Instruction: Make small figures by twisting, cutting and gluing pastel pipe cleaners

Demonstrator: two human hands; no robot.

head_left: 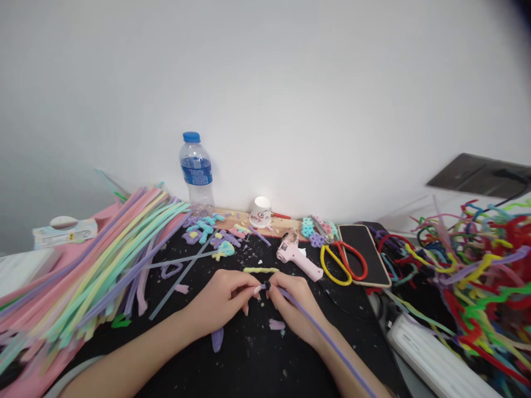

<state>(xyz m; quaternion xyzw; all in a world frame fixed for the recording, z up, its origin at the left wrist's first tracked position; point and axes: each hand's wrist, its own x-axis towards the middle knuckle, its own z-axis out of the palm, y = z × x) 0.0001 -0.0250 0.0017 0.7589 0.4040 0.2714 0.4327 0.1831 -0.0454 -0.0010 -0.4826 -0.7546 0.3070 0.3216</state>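
My left hand (234,294) and my right hand (290,301) meet over the middle of the black table mat (253,367). Both pinch the end of a long purple pipe cleaner (327,327), which trails back over my right forearm toward the lower edge of the view. Just beyond my fingertips lies a short pale yellow pipe cleaner piece (260,270). A folded purple piece (217,339) rests below my left hand, and a small lilac scrap (276,324) is under my right one. The exact bend between the fingertips is hidden.
Bundled pastel pipe cleaners (136,260) fill the left. At the back stand a water bottle (196,174) and paper cup (261,212). A pink glue gun (298,257), scissors (342,262) and phone (365,254) lie right, beside tangled colourful pipe cleaners (489,276).
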